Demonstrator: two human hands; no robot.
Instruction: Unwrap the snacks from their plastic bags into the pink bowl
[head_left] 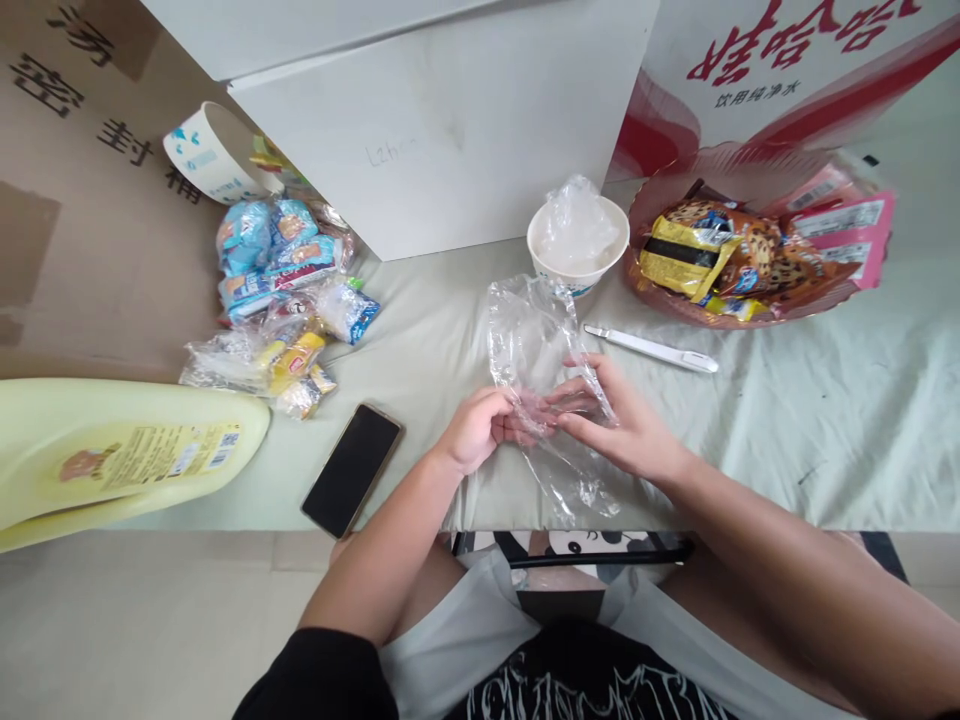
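Observation:
A crinkled clear plastic bag [529,330] is spread between my two hands over the cloth-covered table. My left hand [480,425] grips its left side low down, with the fingers curled and partly seen through the film. My right hand [626,425] holds the right side, thumb in front and fingers bent around the plastic. The lower end of the bag hangs toward the table's front edge. Just beyond it stands a white paper bowl [577,270] with crumpled clear plastic inside. A white utility knife [652,348] lies to the right of the bowl.
On the left are a black phone [352,470], a pile of small snack packets [281,300], a tipped paper bowl [214,155] and a yellow bottle [127,460]. A pink transparent basket [652,290] of packaged snacks sits at right. White boxes [450,150] stand behind.

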